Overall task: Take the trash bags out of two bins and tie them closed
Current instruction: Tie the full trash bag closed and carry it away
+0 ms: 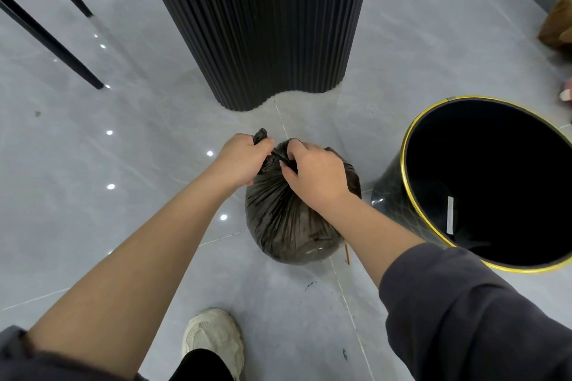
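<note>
A grey tiled floor fills the view, with a tall black ribbed column standing at the far centre. To the right sits a black bin with a gold rim; no liner shows over its rim, so it looks emptied. Just left of it, resting on the floor at the centre, is the full black trash bag, its plastic gathered into tight pleats that run up to a twisted neck.

Both hands work at that neck. The left hand is closed in a fist round one twisted tail of plastic, whose end pokes out above the knuckles. The right hand has its fingers curled and pinched into the bunched plastic on the other side; each grip is firmly closed on bag material.

The step in hand looks like tying this first bag: whether a knot has formed cannot be told, as the hands hide it. The next move likely calls for pulling the two tails apart to cinch the knot down, firmly but without tearing the thin plastic. A second bin is not visible here.
</note>
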### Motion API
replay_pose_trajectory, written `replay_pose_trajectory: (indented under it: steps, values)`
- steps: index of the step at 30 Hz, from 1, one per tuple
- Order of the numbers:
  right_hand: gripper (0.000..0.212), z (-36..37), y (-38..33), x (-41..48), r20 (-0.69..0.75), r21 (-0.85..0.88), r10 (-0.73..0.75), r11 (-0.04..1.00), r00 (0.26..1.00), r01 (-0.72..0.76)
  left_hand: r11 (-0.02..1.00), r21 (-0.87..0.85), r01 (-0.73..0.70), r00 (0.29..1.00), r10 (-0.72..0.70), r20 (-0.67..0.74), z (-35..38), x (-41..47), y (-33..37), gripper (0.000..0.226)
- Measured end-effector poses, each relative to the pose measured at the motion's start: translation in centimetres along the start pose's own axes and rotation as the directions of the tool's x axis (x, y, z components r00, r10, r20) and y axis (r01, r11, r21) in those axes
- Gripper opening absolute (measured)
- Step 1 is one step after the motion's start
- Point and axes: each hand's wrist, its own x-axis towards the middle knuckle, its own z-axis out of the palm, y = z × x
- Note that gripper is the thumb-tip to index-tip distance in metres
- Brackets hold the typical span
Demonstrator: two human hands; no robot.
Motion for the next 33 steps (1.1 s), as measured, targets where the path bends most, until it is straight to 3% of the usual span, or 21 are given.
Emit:
replay_pose_trajectory:
  steps: [4,8,12,22,33]
  values:
    - [0.02,-0.3,-0.1,0.1,0.031,0.052,-0.08,0.996,0.996,0.078,1.0,0.017,0.011,0.999,-0.011,-0.031,-0.2,0.4,0.0,0.037]
    - [0.023,-0.2,0.3,0.2,0.065,0.117,-0.07,0.991,0.995,0.062,0.999,0.032,0.024,0.998,-0.023,-0.053,-0.5,0.8,-0.4,0.038]
    - [0.023,0.5,0.9,0.4,0.035,0.053,-0.09,0.995,0.995,0.088,0.998,0.003,0.067,0.997,-0.066,-0.05,-0.8,1.1,-0.8,0.037]
    - [0.025,-0.2,-0.2,0.8,0.067,0.083,0.013,0.996,0.998,-0.019,0.997,-0.003,0.074,0.996,-0.074,-0.04,-0.6,1.1,-0.5,0.037]
    - [0.031,0.3,0.6,0.7,-0.08,-0.03,-0.051,0.998,0.995,0.049,0.999,-0.013,0.048,0.998,-0.048,-0.025,-0.5,1.1,-0.8,0.036]
